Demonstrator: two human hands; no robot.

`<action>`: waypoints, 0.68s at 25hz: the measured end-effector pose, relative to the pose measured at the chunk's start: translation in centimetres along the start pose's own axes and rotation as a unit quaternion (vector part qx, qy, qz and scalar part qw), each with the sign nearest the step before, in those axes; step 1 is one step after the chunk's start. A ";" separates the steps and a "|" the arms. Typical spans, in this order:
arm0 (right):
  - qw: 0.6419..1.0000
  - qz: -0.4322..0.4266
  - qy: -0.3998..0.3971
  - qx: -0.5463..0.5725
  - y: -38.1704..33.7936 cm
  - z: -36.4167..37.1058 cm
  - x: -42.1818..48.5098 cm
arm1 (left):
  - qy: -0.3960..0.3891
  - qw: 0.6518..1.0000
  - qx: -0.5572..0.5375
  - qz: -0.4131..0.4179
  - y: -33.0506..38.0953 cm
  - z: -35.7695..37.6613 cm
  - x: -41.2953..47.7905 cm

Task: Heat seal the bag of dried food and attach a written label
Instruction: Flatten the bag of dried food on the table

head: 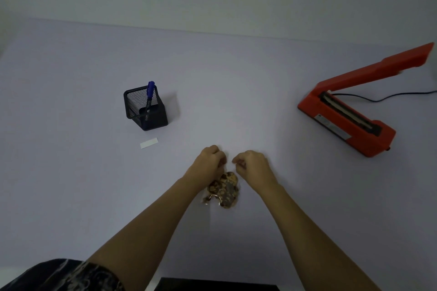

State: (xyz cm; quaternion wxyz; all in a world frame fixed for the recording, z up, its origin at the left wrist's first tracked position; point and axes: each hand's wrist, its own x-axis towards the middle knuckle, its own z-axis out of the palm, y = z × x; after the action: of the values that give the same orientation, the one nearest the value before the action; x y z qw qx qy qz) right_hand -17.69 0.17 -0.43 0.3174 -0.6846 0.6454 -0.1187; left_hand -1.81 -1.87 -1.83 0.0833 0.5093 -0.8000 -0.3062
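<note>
A clear bag of brown dried food (224,190) lies on the table in front of me. My left hand (209,163) and my right hand (251,164) both have curled fingers pinching the bag's far, open end, a small gap apart. The red heat sealer (347,113) stands at the right with its arm raised. A white label strip (149,142) lies on the table to the left. Behind the label a blue marker (149,94) stands in a black mesh pen holder (145,108).
The pale table (71,172) runs back to a plain wall. The sealer's black cord (383,98) trails off to the right. A dark object (217,285) sits at the near table edge below my arms.
</note>
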 end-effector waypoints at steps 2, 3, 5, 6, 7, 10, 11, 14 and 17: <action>1.000 -0.010 -0.003 0.008 0.4 0.1 -0.1 | -0.006 1.000 -0.006 0.026 -1.0 -0.3 -0.5; 1.000 -0.017 -0.005 0.012 0.6 0.1 -0.1 | -0.014 0.999 -0.006 0.035 -1.4 -0.5 -0.8; 0.999 -0.033 -0.005 0.015 1.0 0.2 -0.2 | -0.016 0.999 -0.006 0.043 -1.9 -0.6 -1.1; 0.999 -0.039 -0.004 0.015 1.1 0.2 -0.2 | -0.012 0.999 -0.009 0.040 -1.9 -0.6 -1.2; 0.999 -0.043 -0.003 0.015 1.2 0.2 -0.1 | -0.009 0.999 -0.012 0.033 -1.8 -0.5 -1.2; 0.999 -0.047 -0.005 0.013 1.3 0.0 0.2 | 0.002 1.000 -0.005 0.019 -1.3 -0.2 -1.2; 0.999 -0.047 -0.005 0.014 1.3 0.0 0.4 | 0.010 1.000 0.001 0.023 -1.2 -0.1 -1.1; 0.999 -0.040 0.006 0.026 1.2 0.1 0.5 | 0.023 0.998 0.034 0.055 -1.2 -0.2 -0.5; 0.999 -0.044 0.021 0.024 1.1 0.5 0.5 | -0.002 0.995 0.045 0.087 -1.7 -0.7 0.6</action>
State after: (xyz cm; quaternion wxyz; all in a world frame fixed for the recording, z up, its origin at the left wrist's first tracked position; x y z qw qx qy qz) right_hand -18.23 -0.13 -1.55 0.3145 -0.7018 0.6182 -0.1627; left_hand -0.48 -3.20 -2.38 0.0850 0.4403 -0.8543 -0.2627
